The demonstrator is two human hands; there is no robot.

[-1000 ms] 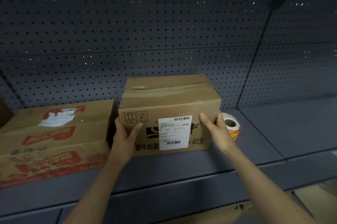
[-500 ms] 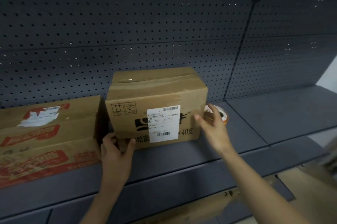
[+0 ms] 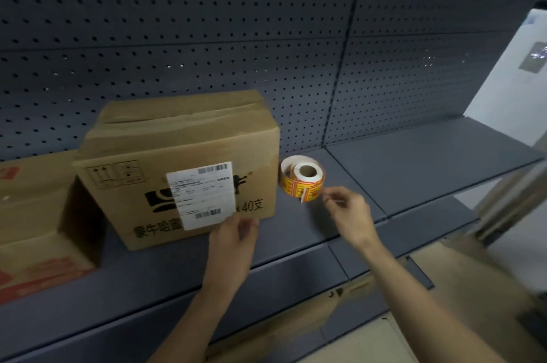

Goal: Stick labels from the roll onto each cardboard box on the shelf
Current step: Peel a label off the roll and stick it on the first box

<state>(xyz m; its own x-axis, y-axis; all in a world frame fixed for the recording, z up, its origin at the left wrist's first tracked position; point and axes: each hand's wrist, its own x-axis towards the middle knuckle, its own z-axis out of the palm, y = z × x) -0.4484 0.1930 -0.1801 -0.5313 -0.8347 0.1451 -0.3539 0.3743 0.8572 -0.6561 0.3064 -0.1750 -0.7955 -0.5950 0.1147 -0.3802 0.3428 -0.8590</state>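
A brown cardboard box (image 3: pixel 189 149) with a white shipping label (image 3: pixel 204 194) on its front stands on the grey shelf (image 3: pixel 296 232). Right of it lies the label roll (image 3: pixel 302 179), yellow and red, with a loose end hanging at its front. My right hand (image 3: pixel 346 211) hovers just right of the roll, thumb and forefinger pinched together near that loose end; I cannot tell whether they hold it. My left hand (image 3: pixel 236 232) is blurred, fingers curled, in front of the box's lower front edge. A second, flatter box (image 3: pixel 26 229) with red print sits at the far left.
A dark pegboard wall (image 3: pixel 207 37) backs the shelf. The shelf section (image 3: pixel 429 155) right of the roll is bare grey metal. Below the shelf edge, brown cardboard (image 3: pixel 458 288) lies on a lower level at the right.
My left hand has left the box's left corner and moved right along its front. My right hand has come off the box's side and gone to the roll. The view has swung right.
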